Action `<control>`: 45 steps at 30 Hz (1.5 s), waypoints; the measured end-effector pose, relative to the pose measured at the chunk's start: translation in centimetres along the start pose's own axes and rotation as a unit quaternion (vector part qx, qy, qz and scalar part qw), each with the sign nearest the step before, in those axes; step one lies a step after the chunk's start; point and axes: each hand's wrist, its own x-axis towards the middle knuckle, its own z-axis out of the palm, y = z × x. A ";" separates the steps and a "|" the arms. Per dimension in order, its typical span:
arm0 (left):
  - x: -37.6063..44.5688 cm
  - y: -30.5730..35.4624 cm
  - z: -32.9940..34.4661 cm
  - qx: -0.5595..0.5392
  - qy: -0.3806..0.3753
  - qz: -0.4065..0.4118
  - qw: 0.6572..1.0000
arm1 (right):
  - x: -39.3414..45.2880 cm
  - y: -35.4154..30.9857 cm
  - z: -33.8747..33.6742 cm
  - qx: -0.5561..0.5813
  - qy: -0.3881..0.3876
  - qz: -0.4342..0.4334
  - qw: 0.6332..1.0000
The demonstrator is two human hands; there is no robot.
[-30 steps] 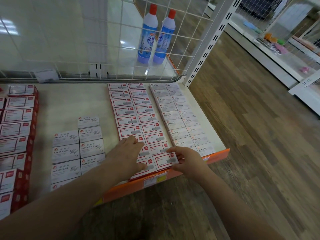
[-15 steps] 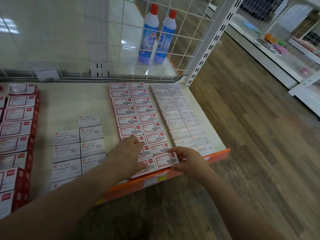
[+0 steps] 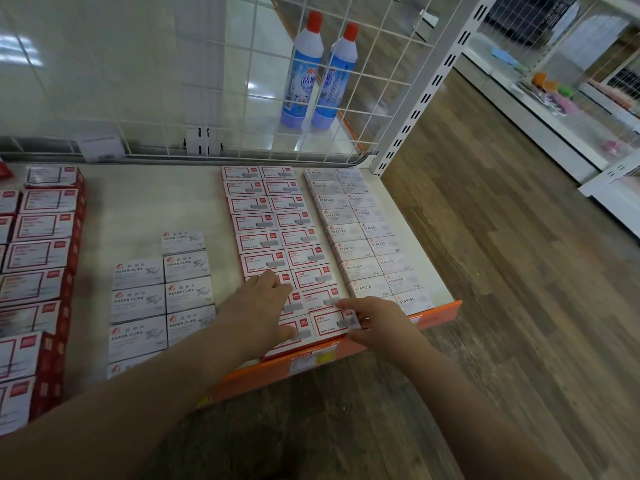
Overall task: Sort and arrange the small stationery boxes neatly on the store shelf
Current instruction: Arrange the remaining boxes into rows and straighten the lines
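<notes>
Two columns of red-and-white staple boxes (image 3: 273, 220) run front to back on the cream shelf (image 3: 145, 209). My left hand (image 3: 258, 311) lies flat on the front boxes of the left column, fingers straight. My right hand (image 3: 375, 322) holds the right side of the frontmost red-and-white box (image 3: 327, 322), thumb and fingers curled at its edge. To the right stand two columns of white boxes marked STAPLES (image 3: 360, 233). To the left lie white boxes marked PAPER CLIPS (image 3: 159, 296).
Taller red boxes (image 3: 38, 258) line the shelf's left side. An orange price rail (image 3: 346, 355) edges the shelf front. A white wire grid (image 3: 207, 81) backs the shelf, with two blue bottles (image 3: 317, 74) behind it. Wooden floor lies to the right.
Both hands stay on the front red-and-white boxes; they have barely shifted.
</notes>
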 end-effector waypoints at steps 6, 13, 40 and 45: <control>0.1 0.0 0.0 -0.006 0.005 0.002 1.000 | -0.1 -0.2 0.0 -0.015 0.000 0.001 1.000; -0.4 -0.4 -0.3 -0.026 0.026 0.004 0.999 | -0.7 -0.6 -0.7 -0.021 -0.007 -0.002 1.000; -10.2 -19.0 -9.7 -0.097 0.168 -0.293 0.936 | 9.1 -19.6 3.2 -0.069 0.096 -0.228 0.966; -9.8 -21.4 -9.6 -0.118 0.114 -0.303 0.939 | 12.2 -24.3 4.3 -0.072 0.072 -0.260 0.960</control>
